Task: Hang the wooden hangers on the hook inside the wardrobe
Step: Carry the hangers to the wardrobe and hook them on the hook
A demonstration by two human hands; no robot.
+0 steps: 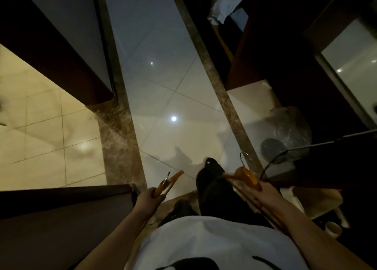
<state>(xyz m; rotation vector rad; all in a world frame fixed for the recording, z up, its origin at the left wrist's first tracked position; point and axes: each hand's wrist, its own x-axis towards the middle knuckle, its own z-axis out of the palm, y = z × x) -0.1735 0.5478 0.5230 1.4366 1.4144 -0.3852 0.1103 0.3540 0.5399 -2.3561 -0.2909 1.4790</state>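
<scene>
My left hand (148,198) grips an orange wooden hanger (170,181) low in the frame, its metal hook pointing up and forward. My right hand (267,192) holds another orange wooden hanger (244,173) whose silver hook curls upward, and its long bar runs back along my forearm. Both hands are held in front of my body over the tiled floor. No wardrobe hook shows in this view.
A pale glossy tiled floor (163,76) stretches ahead between dark wooden furniture panels (67,51) on the left and right. A clear plastic bag and round grey object (285,135) lie at the right. A black cable (285,153) arcs nearby. My dark-trousered leg (210,178) steps forward.
</scene>
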